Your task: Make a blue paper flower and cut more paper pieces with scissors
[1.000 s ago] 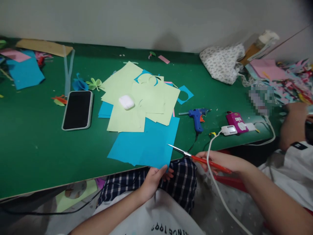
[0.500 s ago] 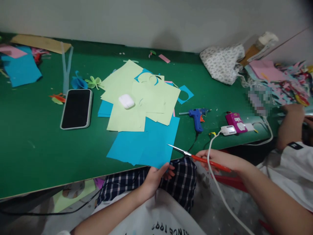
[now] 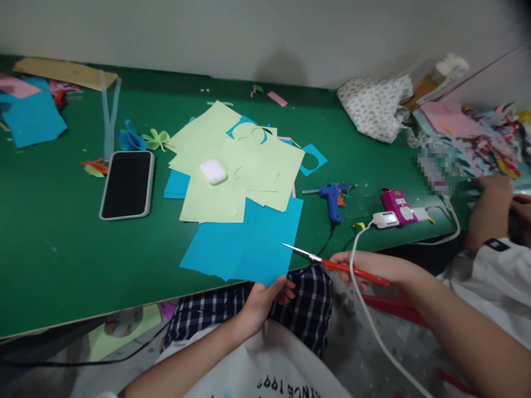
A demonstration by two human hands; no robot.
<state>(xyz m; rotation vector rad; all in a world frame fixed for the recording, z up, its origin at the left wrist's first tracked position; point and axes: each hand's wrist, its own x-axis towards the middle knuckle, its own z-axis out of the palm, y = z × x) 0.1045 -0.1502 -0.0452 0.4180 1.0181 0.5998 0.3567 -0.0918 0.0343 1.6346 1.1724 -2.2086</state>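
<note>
At the table's front edge, my left hand [image 3: 267, 298] pinches the lower right corner of the blue paper [image 3: 249, 243], thumb on top. My right hand [image 3: 357, 268] grips scissors [image 3: 352, 271] with red handles. Their metal blades look closed and point left, over the right part of the blue paper. Pale green sheets [image 3: 211, 204] overlap the back of the blue paper, and a white case [image 3: 213, 171] rests on them. A blue glue gun [image 3: 332, 202] lies to the right of the sheets.
A phone [image 3: 128, 185] lies at the left near paper flowers [image 3: 157, 139]. At the right are a pink power adapter [image 3: 399, 205], a white cable [image 3: 369, 315], a patterned bag [image 3: 375, 108], paper scraps [image 3: 489, 138] and another person's arm [image 3: 489, 213].
The view has shifted very slightly, so the table items appear a little further left. Both hands keep their holds on the paper and the scissors.
</note>
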